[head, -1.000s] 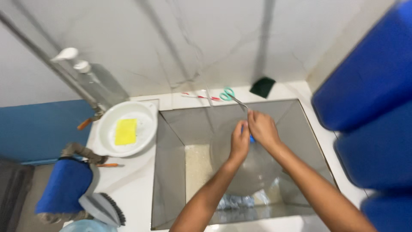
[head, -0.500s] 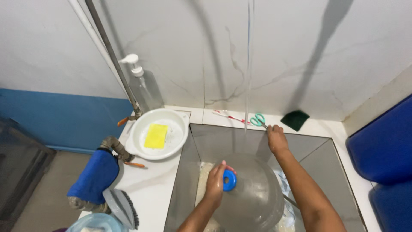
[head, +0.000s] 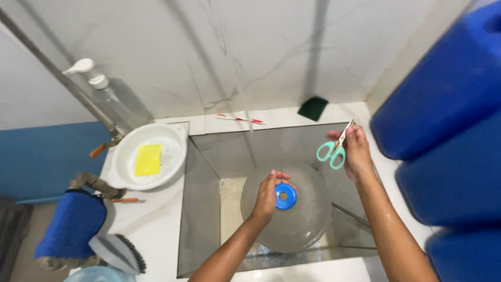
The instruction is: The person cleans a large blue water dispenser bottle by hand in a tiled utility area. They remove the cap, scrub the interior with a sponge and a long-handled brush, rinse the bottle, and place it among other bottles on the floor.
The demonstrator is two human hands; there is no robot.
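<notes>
Risk first: wet forearms, and the right hand [head: 359, 152] grips mint-handled scissors [head: 334, 149] by the blades, handles hanging down, above the steel sink [head: 201, 209]. A slip would likely drop them into the sink or nick the palm. The big clear water jug [head: 292, 219] sits upright in the sink, steadied only at the neck; push off-centre and it could probably rock against the sink wall.

Left hand [head: 267, 196] is closed around the jug neck, fingers touching the blue cap [head: 285, 197]. Cap has a hole in the middle. Scissors are up and to the right of the cap, apart from it, near the sink's back right corner.

On the bench: white bowl [head: 172, 156] with yellow sponge [head: 148, 160] to the left, toothbrush [head: 240, 119] and dark green scourer [head: 313, 108] behind the sink.
</notes>
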